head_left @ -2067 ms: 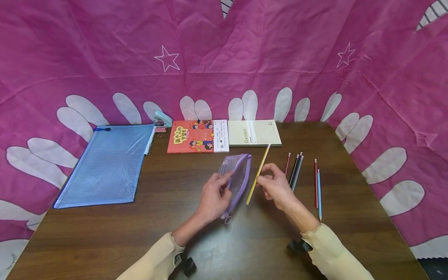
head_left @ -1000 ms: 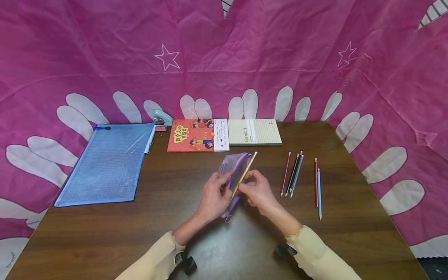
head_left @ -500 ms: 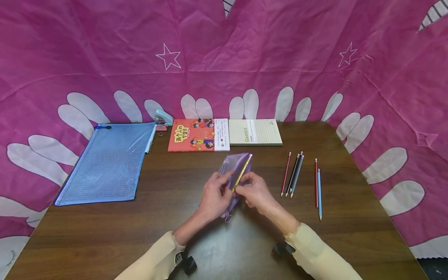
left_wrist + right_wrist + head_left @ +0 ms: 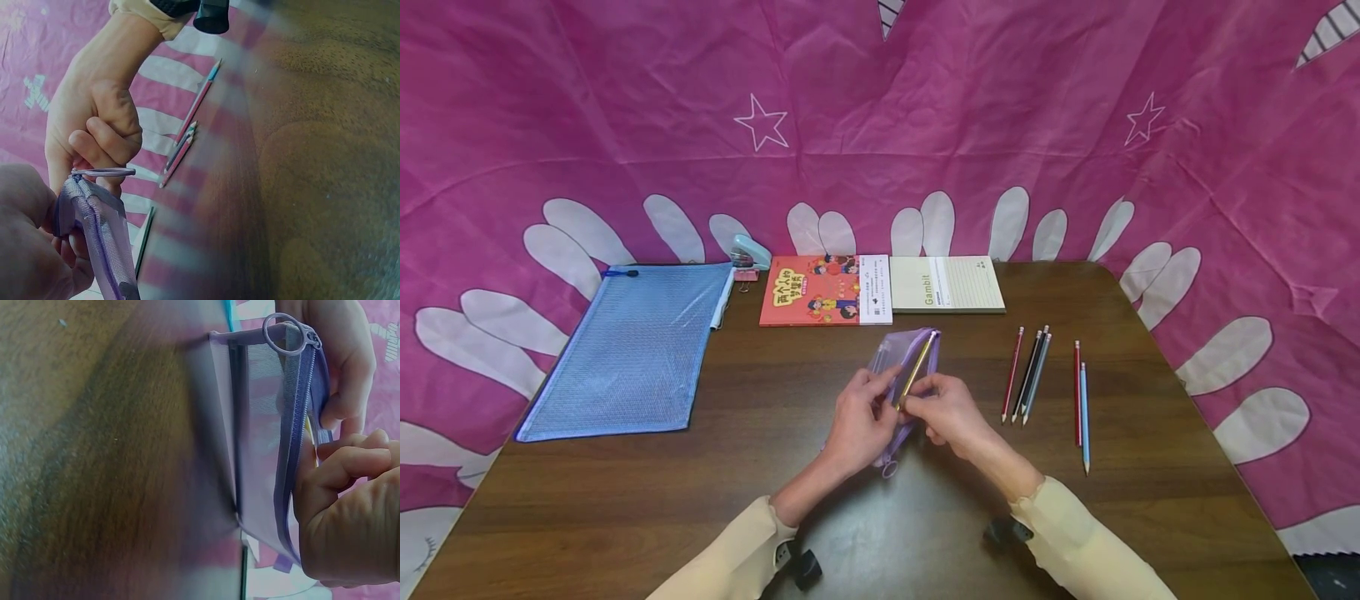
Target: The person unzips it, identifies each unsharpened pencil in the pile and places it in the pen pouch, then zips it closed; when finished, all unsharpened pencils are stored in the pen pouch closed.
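My left hand (image 4: 859, 417) grips the near side of a see-through purple zip pencil pouch (image 4: 889, 346), whose zipped mouth stands open. Inside that mouth lies a yellow pencil (image 4: 917, 367), slanting with its eraser end toward the far corner. The fingertips of my right hand (image 4: 951, 417) pinch the pencil low down, right at the pouch opening. In the right wrist view a sliver of yellow pencil (image 4: 307, 428) shows between the zip edges, and a ring pull (image 4: 284, 334) hangs at the pouch's corner. The pencil's lower end is hidden by my fingers.
Several pencils (image 4: 1035, 375) lie right of my right hand, with a red pencil (image 4: 1077, 392) and a blue pencil (image 4: 1085, 417) farther right. Behind are a red book (image 4: 812, 292) and a notepad (image 4: 958, 287). A blue mesh zip folder (image 4: 625, 358) and a stapler (image 4: 751, 250) are left.
My right hand has carried the yellow pencil left from beside the pouch and lowered it into the opening. Over the last half second it sinks slightly deeper. My left hand keeps its place.
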{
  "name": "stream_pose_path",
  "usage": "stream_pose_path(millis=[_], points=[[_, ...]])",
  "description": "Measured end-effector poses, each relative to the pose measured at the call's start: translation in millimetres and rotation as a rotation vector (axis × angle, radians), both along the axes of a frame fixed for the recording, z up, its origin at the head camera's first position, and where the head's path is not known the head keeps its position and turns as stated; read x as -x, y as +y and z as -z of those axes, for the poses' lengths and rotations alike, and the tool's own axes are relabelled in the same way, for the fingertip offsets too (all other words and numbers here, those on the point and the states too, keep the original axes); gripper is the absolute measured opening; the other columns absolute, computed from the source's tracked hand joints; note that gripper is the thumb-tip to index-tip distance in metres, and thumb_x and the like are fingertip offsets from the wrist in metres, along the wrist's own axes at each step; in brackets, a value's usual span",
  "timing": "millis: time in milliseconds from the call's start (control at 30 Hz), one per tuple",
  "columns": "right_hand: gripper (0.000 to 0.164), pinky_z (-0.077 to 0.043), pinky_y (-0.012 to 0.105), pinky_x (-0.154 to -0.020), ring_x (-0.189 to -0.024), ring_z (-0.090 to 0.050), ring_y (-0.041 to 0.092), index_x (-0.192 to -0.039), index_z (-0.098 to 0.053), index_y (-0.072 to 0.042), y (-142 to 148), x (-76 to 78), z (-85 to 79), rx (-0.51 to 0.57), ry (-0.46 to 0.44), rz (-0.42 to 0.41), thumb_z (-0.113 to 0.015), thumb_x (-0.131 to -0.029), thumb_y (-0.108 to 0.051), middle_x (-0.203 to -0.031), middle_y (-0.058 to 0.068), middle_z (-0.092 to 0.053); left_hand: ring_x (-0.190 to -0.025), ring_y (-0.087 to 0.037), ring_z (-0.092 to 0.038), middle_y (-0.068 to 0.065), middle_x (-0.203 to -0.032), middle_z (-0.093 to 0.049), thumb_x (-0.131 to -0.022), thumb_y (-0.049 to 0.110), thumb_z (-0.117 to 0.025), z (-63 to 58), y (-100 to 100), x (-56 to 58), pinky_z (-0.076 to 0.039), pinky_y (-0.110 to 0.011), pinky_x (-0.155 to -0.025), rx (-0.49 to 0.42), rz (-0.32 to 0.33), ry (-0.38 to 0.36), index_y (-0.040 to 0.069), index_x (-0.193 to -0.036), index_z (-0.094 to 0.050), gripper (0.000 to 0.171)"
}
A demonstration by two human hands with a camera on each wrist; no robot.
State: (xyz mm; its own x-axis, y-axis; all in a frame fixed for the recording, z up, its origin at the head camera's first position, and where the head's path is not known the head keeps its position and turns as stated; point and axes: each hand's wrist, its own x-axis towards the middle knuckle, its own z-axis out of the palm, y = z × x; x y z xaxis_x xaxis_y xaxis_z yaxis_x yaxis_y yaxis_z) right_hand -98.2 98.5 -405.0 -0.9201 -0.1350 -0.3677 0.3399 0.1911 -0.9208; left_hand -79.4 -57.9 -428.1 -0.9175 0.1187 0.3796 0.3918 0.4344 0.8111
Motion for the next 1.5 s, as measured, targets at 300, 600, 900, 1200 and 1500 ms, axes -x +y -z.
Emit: stream_pose_path(millis=[300,600,900,1200,1500], points=[[0.015,-0.03,0.023,-0.038,-0.039,-0.037,0.011,-0.102,-0.065,0.004,3.0,1.2,-1.8,-0.049,0.015,-0.013,-0.062,-0.09,-0.004,-0.073,0.011,-0.067,-0.071,-0.014,-0.052,-0.005,-0.087,-0.05,-0.078,-0.014,-0.062,-0.2,-0.4,0.8,-0.05,-0.024,-0.057,0.004,-0.002,-0.001,0.0,-0.128,-0.066,0.052],[0.014,-0.03,0.024,-0.038,-0.039,-0.038,0.011,-0.096,-0.069,0.004,3.7,3.9,-3.4,-0.084,0.049,-0.035,-0.059,-0.091,-0.005,-0.075,0.011,-0.069,-0.071,-0.013,-0.051,-0.002,-0.09,-0.049,-0.081,-0.013,-0.062,-2.2,-2.9,0.6,-0.048,-0.024,-0.057,0.016,0.016,-0.05,0.001,-0.132,-0.064,0.053],[0.016,-0.03,0.022,-0.037,-0.039,-0.038,0.01,-0.096,-0.071,0.006,1.9,7.4,-1.9,-0.092,0.073,-0.047,-0.06,-0.089,-0.003,-0.073,0.011,-0.069,-0.071,-0.013,-0.05,-0.004,-0.09,-0.05,-0.08,-0.012,-0.06,-2.1,-2.9,0.9,-0.047,-0.024,-0.056,0.018,0.017,-0.038,0.001,-0.131,-0.065,0.053],[0.018,-0.031,0.022,-0.038,-0.039,-0.038,0.01,-0.104,-0.069,0.006,7.6,6.9,-1.4,-0.068,0.069,-0.054,-0.06,-0.092,-0.003,-0.078,0.012,-0.071,-0.068,-0.012,-0.049,-0.004,-0.085,-0.05,-0.077,-0.013,-0.062,-0.6,-2.7,1.9,-0.045,-0.024,-0.055,0.014,0.0,0.026,0.0,-0.128,-0.067,0.053],[0.019,-0.033,0.023,-0.038,-0.04,-0.04,0.01,-0.107,-0.068,0.005,28.5,8.1,0.5,-0.061,0.098,-0.068,-0.062,-0.092,-0.006,-0.083,0.012,-0.073,-0.068,-0.013,-0.05,-0.005,-0.087,-0.05,-0.078,-0.013,-0.061,-0.1,-2.7,1.7,-0.047,-0.024,-0.055,0.002,0.018,0.015,0.0,-0.13,-0.066,0.053]])
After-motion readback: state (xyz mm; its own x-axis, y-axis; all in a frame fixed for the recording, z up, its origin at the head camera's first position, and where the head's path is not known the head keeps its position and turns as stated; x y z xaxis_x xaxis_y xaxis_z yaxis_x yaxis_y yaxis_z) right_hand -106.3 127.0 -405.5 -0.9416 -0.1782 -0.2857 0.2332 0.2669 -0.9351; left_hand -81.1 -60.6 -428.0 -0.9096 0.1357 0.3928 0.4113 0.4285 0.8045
